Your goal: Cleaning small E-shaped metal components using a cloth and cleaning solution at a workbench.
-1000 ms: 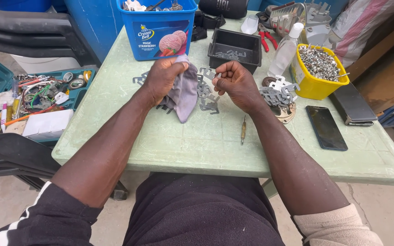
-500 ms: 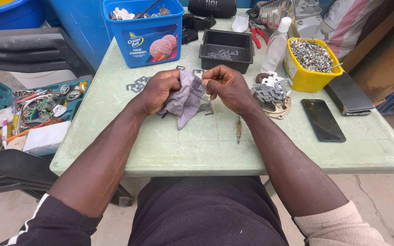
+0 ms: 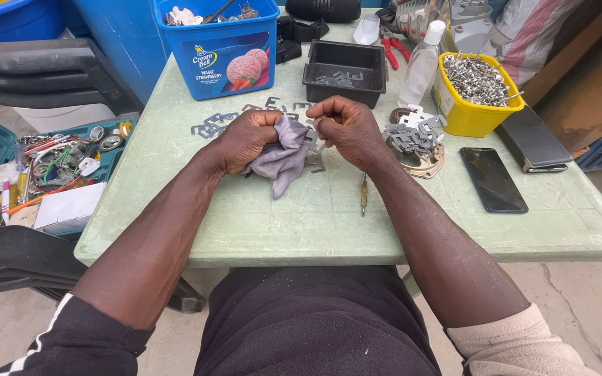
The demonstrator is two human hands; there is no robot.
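My left hand [image 3: 244,139] is closed around a grey cloth [image 3: 283,159] that hangs down onto the pale green table [image 3: 259,223]. Close beside it, my right hand [image 3: 346,129] is curled into a fist touching the cloth's upper edge; what its fingers pinch is hidden. Flat grey metal pieces [image 3: 210,125] lie on the table beyond and under the hands. A small screwdriver [image 3: 364,193] lies just below my right wrist.
At the back stand a blue tub [image 3: 221,59], a black tray [image 3: 346,69], a clear bottle [image 3: 421,63] and a yellow tub of screws [image 3: 479,94]. A heap of metal brackets [image 3: 412,139], a phone [image 3: 493,179] and a dark case [image 3: 531,139] lie right. An open toolbox [image 3: 43,174] sits left.
My hands have drawn closer together over the cloth, with the right fist now against its top edge. The cloth is bunched more tightly in the left hand.
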